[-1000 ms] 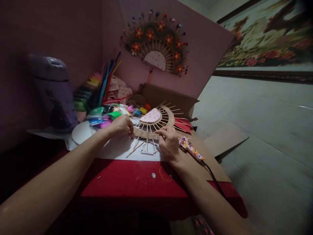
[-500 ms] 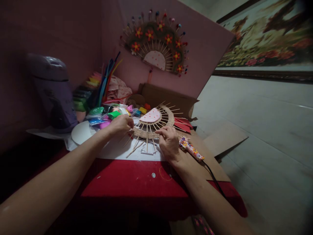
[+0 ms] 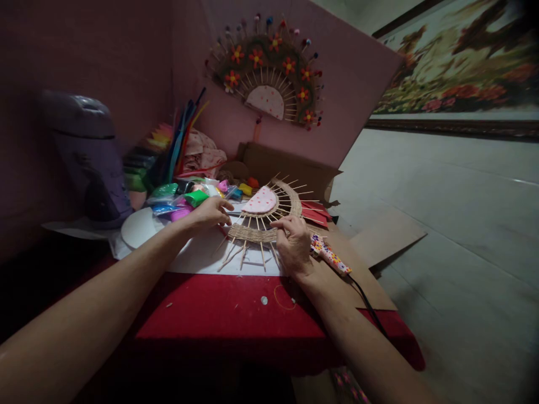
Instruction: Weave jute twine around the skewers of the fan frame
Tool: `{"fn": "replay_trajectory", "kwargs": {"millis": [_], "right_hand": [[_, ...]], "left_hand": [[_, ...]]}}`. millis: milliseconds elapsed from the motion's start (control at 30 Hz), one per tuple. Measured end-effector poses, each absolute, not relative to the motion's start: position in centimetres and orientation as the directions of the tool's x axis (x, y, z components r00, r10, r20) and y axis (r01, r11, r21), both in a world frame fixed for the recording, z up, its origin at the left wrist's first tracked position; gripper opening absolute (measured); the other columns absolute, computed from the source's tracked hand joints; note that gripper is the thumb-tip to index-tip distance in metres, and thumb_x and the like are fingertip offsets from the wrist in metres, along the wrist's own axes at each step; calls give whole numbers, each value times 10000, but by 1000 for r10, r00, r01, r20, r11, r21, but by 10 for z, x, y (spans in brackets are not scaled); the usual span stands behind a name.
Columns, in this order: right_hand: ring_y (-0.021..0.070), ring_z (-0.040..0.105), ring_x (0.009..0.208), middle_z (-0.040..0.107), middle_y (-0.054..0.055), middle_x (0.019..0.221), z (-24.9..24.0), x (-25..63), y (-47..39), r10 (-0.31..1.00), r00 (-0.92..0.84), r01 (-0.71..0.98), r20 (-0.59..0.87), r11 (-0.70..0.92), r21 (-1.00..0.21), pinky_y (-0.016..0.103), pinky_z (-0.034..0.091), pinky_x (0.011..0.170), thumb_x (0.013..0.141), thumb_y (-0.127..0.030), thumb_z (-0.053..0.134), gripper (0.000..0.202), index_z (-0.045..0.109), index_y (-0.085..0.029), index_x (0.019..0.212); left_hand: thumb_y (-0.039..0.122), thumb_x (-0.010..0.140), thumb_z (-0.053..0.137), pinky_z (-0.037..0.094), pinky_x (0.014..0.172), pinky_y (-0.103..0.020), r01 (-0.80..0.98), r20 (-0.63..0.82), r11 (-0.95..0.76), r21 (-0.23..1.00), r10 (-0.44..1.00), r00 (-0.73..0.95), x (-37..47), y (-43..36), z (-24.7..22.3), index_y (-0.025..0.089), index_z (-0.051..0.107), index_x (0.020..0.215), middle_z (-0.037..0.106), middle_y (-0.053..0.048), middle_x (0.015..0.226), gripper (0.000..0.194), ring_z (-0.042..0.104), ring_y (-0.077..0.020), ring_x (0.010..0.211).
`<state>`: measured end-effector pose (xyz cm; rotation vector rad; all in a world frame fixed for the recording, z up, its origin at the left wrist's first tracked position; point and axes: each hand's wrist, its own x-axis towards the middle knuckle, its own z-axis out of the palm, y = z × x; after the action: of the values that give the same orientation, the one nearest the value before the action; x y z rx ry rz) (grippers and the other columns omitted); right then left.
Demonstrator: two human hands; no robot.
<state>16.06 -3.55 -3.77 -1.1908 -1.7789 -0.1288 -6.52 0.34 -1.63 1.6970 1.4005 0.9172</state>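
A half-round stick fan (image 3: 256, 233) lies on white paper, its thin wooden sticks woven with a band of brown twine. At its centre sits a pink dotted half-circle of cloth (image 3: 260, 200). My right hand (image 3: 292, 241) is closed with thumb and forefinger on the near right part of the twine band. Just off the band's left end, my left hand (image 3: 210, 214) has its fingers stretched out and apart, with nothing visible in them. Loose sticks (image 3: 229, 258) lie below that end.
Bright clay packets (image 3: 196, 197) and a white disc (image 3: 143, 227) lie left, near a purple bottle (image 3: 95, 163). A flower-patterned glue gun (image 3: 330, 257) with a black cord rests on cardboard (image 3: 370, 286) at right. A finished fan (image 3: 269, 73) hangs behind.
My left fingers have opened and come off the left end of the twine band. The fan has turned slightly, its near sticks shifting, while my right hand keeps its grip.
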Motion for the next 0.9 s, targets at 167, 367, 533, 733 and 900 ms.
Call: {"fn": "replay_trajectory", "kwargs": {"millis": [167, 367, 533, 733, 900], "right_hand": [[215, 540, 859, 649, 47, 810, -36, 164, -32, 650, -29, 733, 759, 530, -427, 351, 419, 807, 756, -76, 472, 269, 705, -210, 744], [209, 553, 847, 654, 45, 807, -32, 173, -25, 611, 44, 729, 790, 522, -444, 350, 425, 813, 763, -86, 450, 280, 699, -212, 739], [207, 558, 843, 658, 50, 816, -31, 179, -20, 584, 74, 693, 808, 552, -463, 346, 432, 806, 748, -83, 457, 271, 702, -198, 749], [204, 560, 834, 656, 48, 814, -30, 177, -21, 594, 72, 672, 801, 564, -479, 352, 437, 791, 758, -86, 461, 273, 708, -203, 744], [201, 559, 810, 654, 41, 788, -31, 177, -21, 544, 61, 656, 837, 610, -445, 356, 444, 786, 735, -68, 463, 274, 701, -204, 722]], "left_hand": [[42, 629, 561, 392, 449, -238, 450, 3, -56, 891, 993, 117, -59, -3, -11, 90, 609, 841, 603, -4, 587, 222, 550, -112, 452], [68, 630, 586, 400, 478, -244, 401, 25, -108, 910, 978, 205, -58, -4, -19, 121, 623, 898, 591, 9, 553, 275, 568, -124, 483], [118, 644, 617, 427, 511, -247, 373, -33, -71, 925, 964, 266, -59, -2, -24, 121, 631, 923, 620, -11, 580, 279, 598, -137, 544], [95, 616, 621, 425, 511, -240, 371, -61, -26, 928, 973, 221, -57, 1, -25, 116, 646, 885, 626, -8, 621, 271, 588, -124, 542], [64, 609, 640, 398, 491, -226, 352, -104, 36, 935, 979, 174, -55, -2, -22, 106, 655, 892, 618, -6, 590, 286, 587, -126, 529]]}}
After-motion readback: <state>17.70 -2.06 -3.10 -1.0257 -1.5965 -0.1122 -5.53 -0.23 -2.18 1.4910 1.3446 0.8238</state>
